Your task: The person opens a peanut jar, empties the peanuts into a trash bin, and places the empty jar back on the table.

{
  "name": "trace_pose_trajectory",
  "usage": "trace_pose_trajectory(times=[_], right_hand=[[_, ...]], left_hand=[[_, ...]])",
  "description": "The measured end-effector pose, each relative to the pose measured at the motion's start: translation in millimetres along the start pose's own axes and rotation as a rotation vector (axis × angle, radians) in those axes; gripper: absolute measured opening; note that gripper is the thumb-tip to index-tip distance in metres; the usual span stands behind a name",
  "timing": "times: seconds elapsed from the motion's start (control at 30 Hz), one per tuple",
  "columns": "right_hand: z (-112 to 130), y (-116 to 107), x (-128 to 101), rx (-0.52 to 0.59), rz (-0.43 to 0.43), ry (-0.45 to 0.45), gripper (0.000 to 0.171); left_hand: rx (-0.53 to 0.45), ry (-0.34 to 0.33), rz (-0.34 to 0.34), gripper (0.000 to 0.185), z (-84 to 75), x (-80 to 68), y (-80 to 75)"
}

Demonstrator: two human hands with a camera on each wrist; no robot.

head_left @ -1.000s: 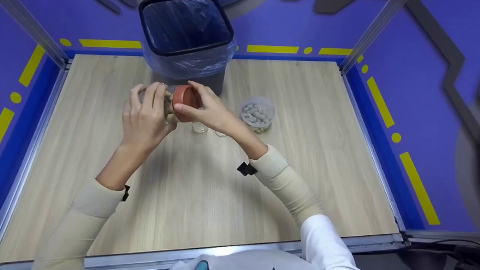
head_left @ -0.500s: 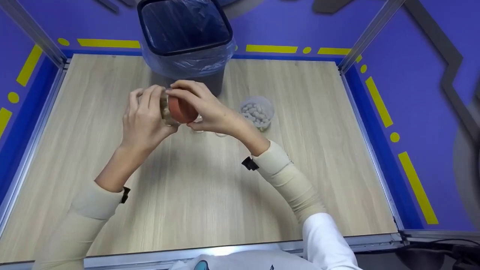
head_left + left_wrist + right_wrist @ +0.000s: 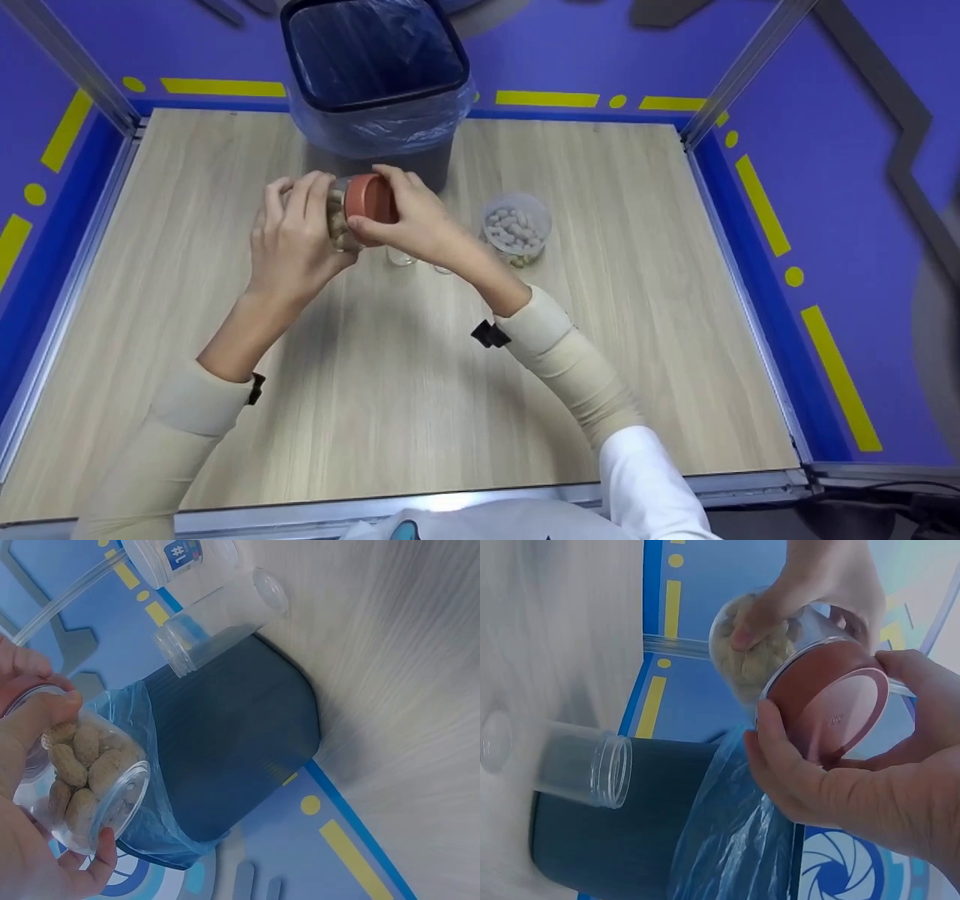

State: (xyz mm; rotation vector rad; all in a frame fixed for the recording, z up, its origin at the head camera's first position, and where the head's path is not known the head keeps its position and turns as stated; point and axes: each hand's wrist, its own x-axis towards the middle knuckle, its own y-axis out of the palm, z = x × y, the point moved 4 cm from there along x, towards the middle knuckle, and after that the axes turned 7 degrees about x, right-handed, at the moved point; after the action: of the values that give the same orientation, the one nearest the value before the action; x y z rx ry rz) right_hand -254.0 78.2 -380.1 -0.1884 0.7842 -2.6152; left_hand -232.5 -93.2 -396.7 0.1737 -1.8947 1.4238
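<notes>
Since half a second back, the right hand [image 3: 420,221] has rolled its wrist, so the red lid [image 3: 370,199] faces the camera again instead of hiding under the fingers; the jar itself has hardly shifted.

Left side first: the left hand [image 3: 292,232] wraps its fingers round the clear jar [image 3: 86,787], held on its side above the wooden table [image 3: 187,225], just in front of the bin [image 3: 375,75]. Peanuts in their shells show through the wall. Just to its right, the other hand clamps thumb and fingers round the lid's rim, which sits on the jar's mouth in the right wrist view.

To do this turn well, I'd judge the body hand should hold firm and steady while the lid hand does all the twisting, regripping between short turns. With the jar lying sideways, it ought to tip mouth-up before the lid parts, or the nuts may spill.

The count, left to right: one peanut jar, one red lid, one bin lined with a blue bag [image 3: 390,131], two small empty clear bottles [image 3: 401,257] standing on the table under the right wrist, and one open tub of pale nuts [image 3: 516,227] farthest right.
</notes>
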Motion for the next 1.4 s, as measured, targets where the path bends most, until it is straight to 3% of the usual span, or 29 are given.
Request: trace_pose_trajectory(times=[0.07, 0.2, 0.3, 0.4, 0.6, 0.7, 0.8, 0.97, 1.07, 1.23, 1.4], right_hand=[[1, -1, -1, -0.023, 0.006, -0.088, 0.082], [1, -3, 0, -0.091, 0.014, -0.358, 0.075], [-3, -3, 0, -0.091, 0.032, -0.448, 0.073], [-7, -2, 1, -0.021, 0.037, -0.41, 0.072], [-11, -2, 7, 0.045, -0.068, -0.152, 0.076], [-13, -3, 7, 0.044, -0.077, -0.081, 0.076], [-13, -3, 5, 0.02, -0.055, -0.147, 0.075], [-10, -3, 3, -0.023, -0.054, -0.419, 0.072], [-10, -3, 1, -0.018, -0.085, -0.524, 0.07], [-18, -1, -1, 0.074, -0.178, -0.576, 0.068], [-30, 12, -6, 0.281, -0.259, -0.538, 0.072]], left_hand=[[-0.027, -0.016, 0.011, 0.077, 0.1, 0.5, 1.7], [-0.066, -0.055, 0.029, 0.08, 2.3, 0.1, 2.6], [-0.073, -0.073, 0.04, 0.081, 3.7, -1.0, 2.6], [-0.066, -0.071, 0.049, 0.082, 2.5, -1.3, 3.3], [-0.057, -0.064, 0.039, 0.083, 2.4, -2.6, 3.7], [-0.046, -0.054, 0.045, 0.082, 2.5, -3.6, 5.0], [-0.043, -0.057, 0.055, 0.082, 3.1, -4.8, 5.7], [-0.085, -0.094, 0.05, 0.081, 5.9, -5.4, 4.7], [-0.116, -0.116, 0.035, 0.081, 8.5, -5.0, 3.6], [-0.144, -0.155, 0.024, 0.081, 14.1, -6.4, -0.1], [-0.211, -0.237, 0.016, 0.085, 21.8, -8.0, -7.6]])
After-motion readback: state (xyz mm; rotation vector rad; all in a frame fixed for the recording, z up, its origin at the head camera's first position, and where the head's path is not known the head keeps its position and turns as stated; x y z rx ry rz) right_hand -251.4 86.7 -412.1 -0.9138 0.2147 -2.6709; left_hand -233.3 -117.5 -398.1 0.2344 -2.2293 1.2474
